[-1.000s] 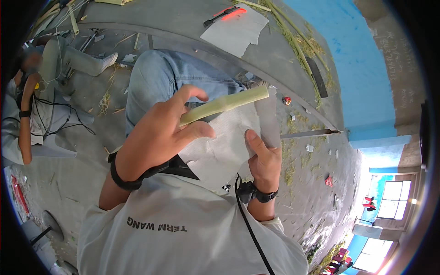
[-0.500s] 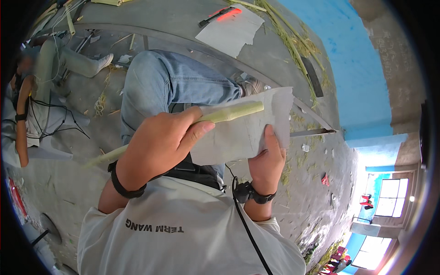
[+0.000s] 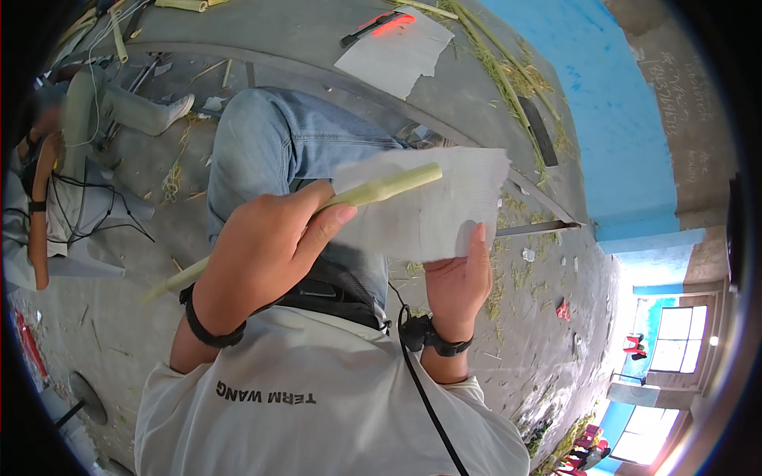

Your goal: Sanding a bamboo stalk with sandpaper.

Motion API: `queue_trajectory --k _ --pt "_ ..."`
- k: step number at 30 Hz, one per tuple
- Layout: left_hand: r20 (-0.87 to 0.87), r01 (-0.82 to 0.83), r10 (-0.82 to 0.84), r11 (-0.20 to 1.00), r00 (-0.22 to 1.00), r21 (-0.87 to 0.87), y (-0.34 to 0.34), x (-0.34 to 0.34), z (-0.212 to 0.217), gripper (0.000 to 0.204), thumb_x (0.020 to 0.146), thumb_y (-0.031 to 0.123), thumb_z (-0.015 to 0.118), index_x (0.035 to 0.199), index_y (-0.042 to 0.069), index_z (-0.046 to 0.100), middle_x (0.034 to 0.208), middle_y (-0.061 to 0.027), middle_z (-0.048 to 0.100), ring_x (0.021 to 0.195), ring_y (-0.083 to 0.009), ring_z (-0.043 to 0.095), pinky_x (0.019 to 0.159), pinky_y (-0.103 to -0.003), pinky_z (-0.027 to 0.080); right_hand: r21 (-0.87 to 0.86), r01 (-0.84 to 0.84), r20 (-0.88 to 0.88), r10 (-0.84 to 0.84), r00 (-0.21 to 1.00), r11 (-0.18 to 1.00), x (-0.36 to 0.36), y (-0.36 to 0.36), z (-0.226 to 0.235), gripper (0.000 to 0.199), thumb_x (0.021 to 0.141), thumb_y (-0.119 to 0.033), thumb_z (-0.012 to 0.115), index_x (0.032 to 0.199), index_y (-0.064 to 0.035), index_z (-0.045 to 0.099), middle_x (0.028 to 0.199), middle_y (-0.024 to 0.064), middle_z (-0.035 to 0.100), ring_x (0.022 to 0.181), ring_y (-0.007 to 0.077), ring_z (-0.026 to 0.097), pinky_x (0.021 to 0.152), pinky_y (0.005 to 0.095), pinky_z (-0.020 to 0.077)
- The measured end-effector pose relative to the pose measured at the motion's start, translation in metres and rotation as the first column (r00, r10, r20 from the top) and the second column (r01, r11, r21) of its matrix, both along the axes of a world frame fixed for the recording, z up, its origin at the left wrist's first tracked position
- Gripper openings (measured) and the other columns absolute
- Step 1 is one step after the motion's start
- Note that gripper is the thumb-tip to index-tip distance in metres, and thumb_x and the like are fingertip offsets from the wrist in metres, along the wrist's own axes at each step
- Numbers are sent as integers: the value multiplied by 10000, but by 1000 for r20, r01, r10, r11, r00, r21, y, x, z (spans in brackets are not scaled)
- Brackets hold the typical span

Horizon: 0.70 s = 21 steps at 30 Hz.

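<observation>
My left hand (image 3: 266, 254) is closed around a pale green bamboo stick (image 3: 389, 187), thumb along its side. The stick has a raised joint near its upper right end, and its other end (image 3: 171, 284) slants out past my left wrist. Behind the stick's right end is a thin grey sheet (image 3: 444, 208) with a ragged right edge. My right hand (image 3: 459, 289) pinches the sheet's lower right corner, thumb on its face and fingers beneath. Whether stick and sheet touch, I cannot tell.
A bench (image 3: 294, 65) at the back carries an orange and black cutter (image 3: 379, 28) on another torn grey sheet (image 3: 405, 59). Long green stalks (image 3: 496, 67) and a dark flat bar (image 3: 540, 131) lie right of it. At far left sits another person (image 3: 48, 182). Shavings litter the floor.
The stick's right end has shifted slightly up and left with my left hand. The sheet has tilted and its lower edge has risen, while my right hand has moved a little left.
</observation>
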State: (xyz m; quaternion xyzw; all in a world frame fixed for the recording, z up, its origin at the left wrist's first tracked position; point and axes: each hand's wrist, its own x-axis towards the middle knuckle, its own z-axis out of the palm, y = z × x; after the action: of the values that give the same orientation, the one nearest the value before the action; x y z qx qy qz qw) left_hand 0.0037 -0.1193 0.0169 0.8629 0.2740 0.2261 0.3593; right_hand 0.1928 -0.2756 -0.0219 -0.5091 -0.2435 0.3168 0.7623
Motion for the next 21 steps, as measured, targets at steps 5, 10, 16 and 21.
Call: queue_trajectory --k 5,10,16,21 --pt "46 84 -81 994 996 -71 -11 8 0 322 1055 347 600 931 50 606 629 -181 592 591 -408 605 530 -496 425 -58 66 170 -55 984 996 -16 14 -2 639 1135 -471 334 1531 31 338 1436 187 540 1257 309 610 1045 463 526" --pt "41 134 -129 979 991 -153 -14 17 -9 335 1072 352 565 949 42 600 657 -203 606 608 -434 596 538 -503 424 295 -146 -31 162 986 944 -34 31 2 679 1118 -535 335 1583 -43 284 1489 173 506 1285 345 595 1095 510 479" --pt "105 202 -183 955 978 -216 -6 8 -8 367 1088 353 534 931 27 594 652 -210 582 609 -440 569 551 -495 411 271 -196 -169 248 954 942 -13 22 9 650 1113 -478 412 1579 -37 310 1520 173 491 1364 389 540 1130 550 453" --pt "42 196 -192 942 981 -272 -5 7 -4 392 1097 364 509 928 23 602 653 -207 579 617 -442 566 563 -502 407 184 -327 12 330 944 927 0 14 5 581 1109 -384 484 1520 15 385 1465 195 544 1355 369 557 1146 548 452"
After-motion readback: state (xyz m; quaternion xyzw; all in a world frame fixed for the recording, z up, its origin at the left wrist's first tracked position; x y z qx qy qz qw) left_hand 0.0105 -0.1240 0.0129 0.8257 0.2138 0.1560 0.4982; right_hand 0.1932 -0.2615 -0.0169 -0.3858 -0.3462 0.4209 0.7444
